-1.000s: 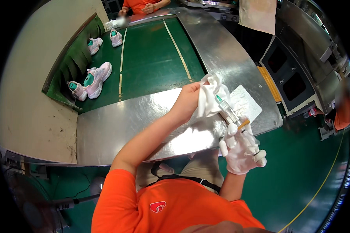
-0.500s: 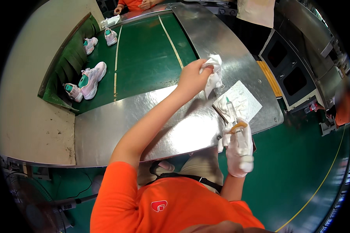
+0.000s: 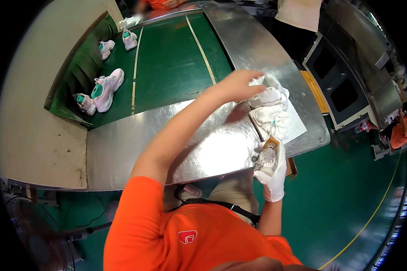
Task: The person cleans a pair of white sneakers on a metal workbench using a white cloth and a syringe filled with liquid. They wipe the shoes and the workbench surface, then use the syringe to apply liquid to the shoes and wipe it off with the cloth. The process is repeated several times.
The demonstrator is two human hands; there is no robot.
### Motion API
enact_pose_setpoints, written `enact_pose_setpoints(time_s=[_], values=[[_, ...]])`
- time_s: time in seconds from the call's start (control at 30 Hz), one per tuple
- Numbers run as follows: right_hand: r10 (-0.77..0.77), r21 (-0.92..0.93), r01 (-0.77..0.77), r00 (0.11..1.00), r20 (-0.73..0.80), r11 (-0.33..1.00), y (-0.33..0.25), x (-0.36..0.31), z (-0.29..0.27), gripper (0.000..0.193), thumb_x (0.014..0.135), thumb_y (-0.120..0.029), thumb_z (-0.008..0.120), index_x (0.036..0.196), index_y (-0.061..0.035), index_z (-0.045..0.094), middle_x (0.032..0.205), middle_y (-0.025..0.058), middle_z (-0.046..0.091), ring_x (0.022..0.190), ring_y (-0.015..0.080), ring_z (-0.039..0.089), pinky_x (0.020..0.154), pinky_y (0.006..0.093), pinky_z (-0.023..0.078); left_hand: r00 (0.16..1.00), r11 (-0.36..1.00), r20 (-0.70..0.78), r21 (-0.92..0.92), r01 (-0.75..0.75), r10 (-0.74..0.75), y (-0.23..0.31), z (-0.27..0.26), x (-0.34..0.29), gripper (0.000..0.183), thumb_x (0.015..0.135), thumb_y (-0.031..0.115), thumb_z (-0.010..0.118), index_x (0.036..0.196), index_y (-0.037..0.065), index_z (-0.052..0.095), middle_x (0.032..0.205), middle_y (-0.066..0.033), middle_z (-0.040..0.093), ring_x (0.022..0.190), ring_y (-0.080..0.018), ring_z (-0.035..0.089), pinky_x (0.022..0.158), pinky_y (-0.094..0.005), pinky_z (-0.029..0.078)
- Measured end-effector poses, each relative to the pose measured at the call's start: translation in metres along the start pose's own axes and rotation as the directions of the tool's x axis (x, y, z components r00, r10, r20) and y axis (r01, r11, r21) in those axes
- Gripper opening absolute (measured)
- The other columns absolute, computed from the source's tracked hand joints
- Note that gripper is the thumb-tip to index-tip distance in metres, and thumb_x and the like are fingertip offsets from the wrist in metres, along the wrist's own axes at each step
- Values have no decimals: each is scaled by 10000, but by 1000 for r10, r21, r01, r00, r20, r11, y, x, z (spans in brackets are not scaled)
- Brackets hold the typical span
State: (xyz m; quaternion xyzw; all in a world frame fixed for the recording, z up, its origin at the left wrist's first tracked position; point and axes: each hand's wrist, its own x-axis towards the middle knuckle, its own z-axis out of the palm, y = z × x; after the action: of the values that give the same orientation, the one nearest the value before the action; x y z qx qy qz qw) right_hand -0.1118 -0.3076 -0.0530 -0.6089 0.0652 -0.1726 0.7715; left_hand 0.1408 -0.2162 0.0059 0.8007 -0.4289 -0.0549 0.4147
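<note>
My bare left hand (image 3: pixel 242 86) reaches out over the metal edge of the table, fingers stretched apart. Just beyond its fingertips lies a crumpled white cloth (image 3: pixel 276 92), partly blurred. More white cloth (image 3: pixel 276 118) is bunched on a white square pad (image 3: pixel 298 123). Close to my body, my right hand (image 3: pixel 272 174) wears a white glove and is closed around a syringe. A small green tip (image 3: pixel 274 122) points toward the cloth. An amber-coloured piece (image 3: pixel 271 142) shows at the top of the glove; the rest of the syringe is largely hidden.
Several pale pink sneakers (image 3: pixel 107 89) stand at the left of the green belt (image 3: pixel 167 67), by a green strip curtain (image 3: pixel 70 90). A fan (image 3: pixel 36 235) is at lower left. Across the belt is a person in orange (image 3: pixel 160 3). A dark cabinet (image 3: pixel 334 79) stands at right.
My left hand has let go of the white cloth, which now lies over the pad. My right hand has turned, and the syringe is less visible.
</note>
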Motion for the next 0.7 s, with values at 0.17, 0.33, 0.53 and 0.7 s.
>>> enact_pose_setpoints(time_s=[0.17, 0.33, 0.53, 0.7], values=[[14, 20, -14, 1000, 17, 1000, 4, -5, -10, 1108, 531, -353, 909, 1399, 36, 340, 1189, 106, 506, 1080, 199, 517, 923, 323, 421, 991, 962, -36, 240, 133, -128, -33, -41, -65, 534, 820, 342, 678, 1249, 36, 594, 1182, -174, 638, 1077, -294, 614, 907, -370, 485], [2, 14, -3, 998, 67, 1000, 3, -6, -22, 1147, 525, -420, 896, 1413, 39, 332, 1206, 103, 511, 1061, 177, 533, 832, 279, 443, 874, 859, 134, 302, 413, -468, -48, -46, -82, 618, 704, 349, 755, 1221, 45, 606, 1045, -209, 652, 962, -302, 632, 841, -376, 490], [2, 32, -5, 996, 85, 999, 6, -5, -27, 1174, 505, -470, 899, 1407, 30, 338, 1156, 107, 548, 971, 140, 554, 679, 231, 446, 758, 798, 251, 207, 566, -602, -52, -20, -46, 762, 631, 409, 814, 1223, -11, 580, 1222, -208, 593, 1125, -313, 556, 941, -360, 432], [13, 126, -23, 997, 80, 992, 6, -2, -27, 1187, 480, -466, 916, 1402, 16, 345, 1109, 111, 551, 833, 113, 516, 644, 231, 457, 741, 793, 294, 135, 594, -604, -51, -23, -45, 729, 617, 394, 819, 1164, -40, 610, 1155, -210, 617, 1103, -303, 565, 922, -357, 434]])
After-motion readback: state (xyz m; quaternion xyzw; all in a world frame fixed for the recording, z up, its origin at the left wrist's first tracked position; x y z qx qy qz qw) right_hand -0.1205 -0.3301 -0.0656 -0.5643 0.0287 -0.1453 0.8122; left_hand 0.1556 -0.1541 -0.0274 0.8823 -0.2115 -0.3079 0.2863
